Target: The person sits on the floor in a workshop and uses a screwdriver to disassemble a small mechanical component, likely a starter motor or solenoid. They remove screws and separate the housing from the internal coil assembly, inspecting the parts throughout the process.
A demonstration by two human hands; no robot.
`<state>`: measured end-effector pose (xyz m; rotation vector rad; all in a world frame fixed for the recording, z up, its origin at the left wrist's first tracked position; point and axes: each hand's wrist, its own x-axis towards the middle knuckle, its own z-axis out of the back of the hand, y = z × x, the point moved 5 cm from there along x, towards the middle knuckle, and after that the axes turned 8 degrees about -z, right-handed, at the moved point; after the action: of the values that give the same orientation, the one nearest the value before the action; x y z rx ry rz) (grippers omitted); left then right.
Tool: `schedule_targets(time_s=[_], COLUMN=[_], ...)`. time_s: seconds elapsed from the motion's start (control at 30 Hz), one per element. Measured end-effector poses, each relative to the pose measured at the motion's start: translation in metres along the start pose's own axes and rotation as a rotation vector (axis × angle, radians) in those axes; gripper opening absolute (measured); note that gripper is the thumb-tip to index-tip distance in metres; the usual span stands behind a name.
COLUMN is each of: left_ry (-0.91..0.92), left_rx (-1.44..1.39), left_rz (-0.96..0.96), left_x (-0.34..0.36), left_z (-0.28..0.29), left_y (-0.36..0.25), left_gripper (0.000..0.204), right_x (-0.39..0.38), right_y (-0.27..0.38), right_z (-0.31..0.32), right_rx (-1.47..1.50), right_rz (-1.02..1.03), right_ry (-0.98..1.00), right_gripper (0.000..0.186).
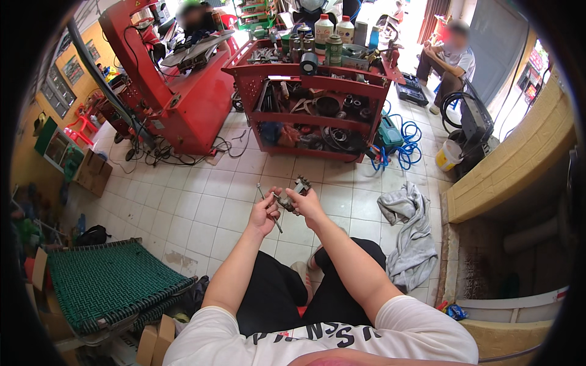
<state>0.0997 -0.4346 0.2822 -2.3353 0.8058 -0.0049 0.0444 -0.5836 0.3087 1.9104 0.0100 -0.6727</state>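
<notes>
My left hand is closed around a long thin metal rod, which sticks out above and below the fingers on a slant. The rod looks like a wrench, but its ends are too small to make out. Close by on the right, my right hand grips a small dark and silver metal part with an uneven outline, its kind unclear. My left fingertips are near the lower left side of this part. The palm and fingers hide much of it. Both hands are over the tiled floor, in front of my knees.
A red tool cart with bottles, cans and tools stands ahead. Left of it is a red machine with cables. Blue hose and a grey cloth lie right. A green woven seat is near left. A person sits far right.
</notes>
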Motion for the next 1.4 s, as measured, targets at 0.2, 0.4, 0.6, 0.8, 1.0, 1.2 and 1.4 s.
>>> schedule_targets(time_s=[0.2,0.4,0.6,0.8,1.0,1.2,1.4], left_ry=[-0.255,-0.293,-0.016,-0.157,-0.277,-0.005,-0.131], left_rx=[0.276,0.21,0.087,0.17,0.227,0.106,0.192], left_rz=[-0.117,-0.074,-0.072,-0.114,-0.105,-0.084,-0.131], left_x=[0.001,-0.004,-0.005,0.001,0.001,-0.004,0.002], left_z=[0.021,0.008,-0.011,0.012,0.026,-0.009,0.017], left_y=[0.001,-0.001,-0.005,0.003,0.003,-0.002,0.001], left_gripper=[0.029,0.028,0.022,0.021,0.023,0.021,0.02], right_x=[-0.007,-0.006,-0.002,-0.002,-0.006,-0.001,-0.003], right_y=[0.005,-0.003,-0.005,-0.004,-0.002,-0.011,-0.008], right_z=[-0.007,-0.007,-0.001,-0.001,-0.009,0.004,-0.003], right_rx=[-0.157,-0.049,0.098,0.021,-0.03,0.064,0.016], right_rz=[0.06,-0.06,-0.142,-0.101,-0.075,-0.177,-0.171], right_ry=[-0.019,0.077,0.041,0.055,0.071,0.049,0.097], right_gripper=[0.044,0.038,0.028,0.028,0.032,0.033,0.035])
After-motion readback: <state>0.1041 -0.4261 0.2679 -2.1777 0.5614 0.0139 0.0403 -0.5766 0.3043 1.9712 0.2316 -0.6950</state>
